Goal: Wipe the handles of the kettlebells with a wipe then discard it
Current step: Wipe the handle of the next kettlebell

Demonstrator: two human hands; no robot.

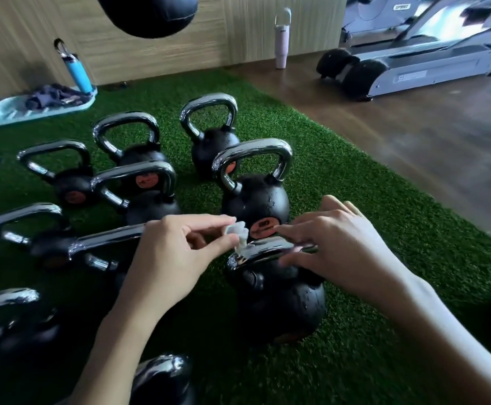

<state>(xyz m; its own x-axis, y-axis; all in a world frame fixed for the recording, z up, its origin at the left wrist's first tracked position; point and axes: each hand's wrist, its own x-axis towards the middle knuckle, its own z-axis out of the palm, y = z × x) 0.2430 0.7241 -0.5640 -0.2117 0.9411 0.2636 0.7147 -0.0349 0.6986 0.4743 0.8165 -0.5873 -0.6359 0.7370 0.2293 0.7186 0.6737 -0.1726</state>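
Ten or so kettlebells [256,206] are standing in loose rows on the green turf [355,200], and the work is going on at the nearest kettlebell [282,311] on the right side of the group. The left hand [174,252] is pinching a small, crumpled wipe [237,230] between thumb and forefinger, the fingers [209,222] clamped on its upper corner, while the lower part of the wipe is draping down onto the left end of that kettlebell's chrome handle [267,249]. The right hand [334,244] is reaching in from the other side, its fingers curling over the handle and the thumb sitting beneath it, so it seems to be steadying the bar. Judging from this, the wiping is under way but far from over: the wipe is touching only one handle, and nothing is showing which of the other handles are already clean, since all are shining alike. Small beads of moisture are glinting on the two nearest black bodies, which may be hinting at recent wiping there, though that is only a guess. Discarding is not yet happening; the wipe is in the hand, and no bin is appearing anywhere in view.
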